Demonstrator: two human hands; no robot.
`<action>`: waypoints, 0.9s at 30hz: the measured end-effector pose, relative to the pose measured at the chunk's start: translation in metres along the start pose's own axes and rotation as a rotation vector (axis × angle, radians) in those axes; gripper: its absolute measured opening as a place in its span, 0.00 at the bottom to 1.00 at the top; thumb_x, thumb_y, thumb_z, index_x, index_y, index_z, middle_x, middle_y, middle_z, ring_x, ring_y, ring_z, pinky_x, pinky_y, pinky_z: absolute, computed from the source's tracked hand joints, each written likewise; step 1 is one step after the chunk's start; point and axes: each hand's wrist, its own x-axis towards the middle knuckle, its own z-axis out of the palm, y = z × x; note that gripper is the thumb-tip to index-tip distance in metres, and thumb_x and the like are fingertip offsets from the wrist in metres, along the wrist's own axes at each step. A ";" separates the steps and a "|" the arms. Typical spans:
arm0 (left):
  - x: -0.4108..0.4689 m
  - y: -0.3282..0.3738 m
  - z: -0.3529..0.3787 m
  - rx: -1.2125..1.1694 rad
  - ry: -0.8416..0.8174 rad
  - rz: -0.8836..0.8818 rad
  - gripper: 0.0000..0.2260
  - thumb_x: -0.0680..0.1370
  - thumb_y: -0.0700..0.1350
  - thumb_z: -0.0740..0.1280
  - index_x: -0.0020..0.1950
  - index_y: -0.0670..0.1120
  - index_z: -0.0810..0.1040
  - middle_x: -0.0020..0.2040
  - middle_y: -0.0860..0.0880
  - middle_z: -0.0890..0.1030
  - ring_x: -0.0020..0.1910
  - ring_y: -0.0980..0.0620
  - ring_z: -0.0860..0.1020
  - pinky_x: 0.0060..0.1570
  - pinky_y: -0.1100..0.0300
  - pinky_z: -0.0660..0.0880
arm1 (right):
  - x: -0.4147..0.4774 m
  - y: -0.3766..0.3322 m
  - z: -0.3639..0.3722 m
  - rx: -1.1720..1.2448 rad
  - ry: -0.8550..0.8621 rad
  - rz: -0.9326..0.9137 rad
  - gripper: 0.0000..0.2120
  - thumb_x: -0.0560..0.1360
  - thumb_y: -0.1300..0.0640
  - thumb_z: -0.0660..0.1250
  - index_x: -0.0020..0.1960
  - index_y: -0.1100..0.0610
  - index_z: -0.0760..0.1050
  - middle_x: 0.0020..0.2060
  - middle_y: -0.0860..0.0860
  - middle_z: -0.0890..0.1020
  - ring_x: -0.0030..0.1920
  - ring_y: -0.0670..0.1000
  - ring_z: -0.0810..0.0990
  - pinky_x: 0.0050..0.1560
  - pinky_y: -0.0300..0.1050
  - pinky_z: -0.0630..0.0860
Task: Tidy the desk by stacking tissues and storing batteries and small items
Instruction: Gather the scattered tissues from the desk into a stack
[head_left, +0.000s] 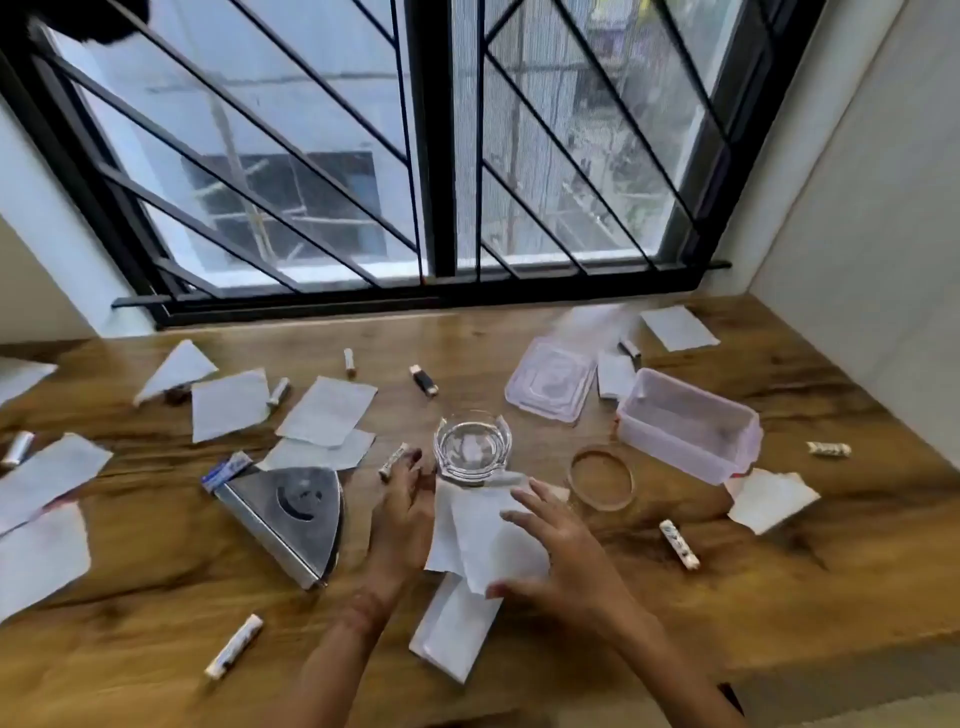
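Tissue (483, 540) lies just six o'clock of the glass bowl (472, 449), long axis twelve-to-six. Left hand (405, 514), fingers straight, touches its nine o'clock edge; right hand (561, 545), fingers spread, rests on its three o'clock side.

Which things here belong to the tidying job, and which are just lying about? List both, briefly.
Job: front tissue, loose tissue, battery, plastic box, lid, wooden ring.
Probably just lying about: glass bowl, metal stand, window bars.
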 end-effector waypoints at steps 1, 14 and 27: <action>0.005 -0.005 0.001 -0.041 -0.023 -0.021 0.18 0.80 0.49 0.58 0.68 0.43 0.69 0.67 0.44 0.73 0.67 0.45 0.70 0.67 0.58 0.64 | 0.003 0.000 0.002 -0.033 -0.032 -0.044 0.37 0.65 0.34 0.68 0.70 0.45 0.64 0.73 0.39 0.55 0.74 0.41 0.44 0.70 0.41 0.44; 0.003 -0.030 0.012 -0.233 -0.051 -0.168 0.07 0.80 0.40 0.58 0.53 0.46 0.75 0.44 0.51 0.81 0.44 0.55 0.80 0.40 0.68 0.78 | 0.014 0.020 0.032 0.090 0.137 -0.134 0.10 0.71 0.56 0.69 0.50 0.57 0.82 0.58 0.53 0.80 0.65 0.46 0.70 0.71 0.48 0.58; -0.024 -0.016 0.031 -0.161 0.087 -0.259 0.09 0.79 0.42 0.61 0.45 0.56 0.75 0.47 0.51 0.81 0.50 0.52 0.79 0.53 0.54 0.77 | 0.045 0.023 -0.001 0.025 0.229 0.119 0.16 0.74 0.53 0.68 0.59 0.59 0.76 0.52 0.54 0.79 0.55 0.52 0.74 0.54 0.41 0.72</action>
